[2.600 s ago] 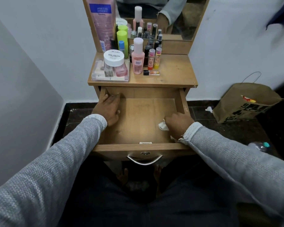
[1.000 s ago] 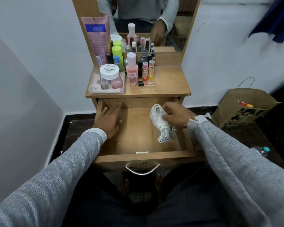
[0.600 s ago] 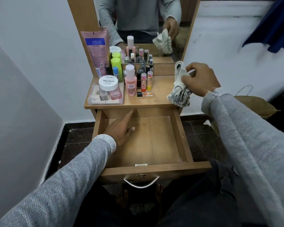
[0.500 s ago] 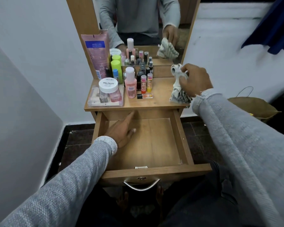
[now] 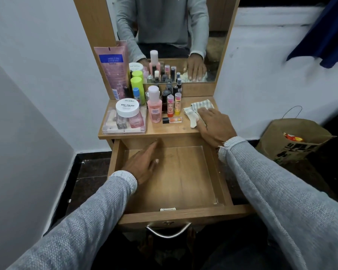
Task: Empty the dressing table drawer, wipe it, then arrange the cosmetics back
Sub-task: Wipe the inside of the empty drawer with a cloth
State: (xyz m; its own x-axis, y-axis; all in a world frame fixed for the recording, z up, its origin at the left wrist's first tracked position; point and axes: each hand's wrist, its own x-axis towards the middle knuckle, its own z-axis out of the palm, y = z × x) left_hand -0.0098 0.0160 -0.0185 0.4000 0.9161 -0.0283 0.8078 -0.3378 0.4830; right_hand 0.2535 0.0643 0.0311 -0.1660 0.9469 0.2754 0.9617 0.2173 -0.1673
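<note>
**Cloth set down, drawer bare — restocking comes next**

The drawer stands pulled fully out below the bench, and nothing lies on its wooden floor. The left hand rests inside it near the back left corner, fingers straight and loosely spread, holding nothing. The right hand lies flat on the bench top at its right side, fingers straight and pressing on the near edge of the striped cleaning cloth, which lies crumpled just right of the cosmetics.

All the cosmetics are up on the bench: a clear organiser tray with a white-lidded nail polish remover jar on top, a pink bottle with a white cap, two small tubes, a small vial lying on its side, and green and dark bottles crowded behind.

Judging by the bare drawer and the cloth parked on the bench, wiping looks finished and the arranging step is about to start. The next move calls for letting go of the cloth and lifting items down one at a time — the tray first, probably, since it takes the most floor.
</note>
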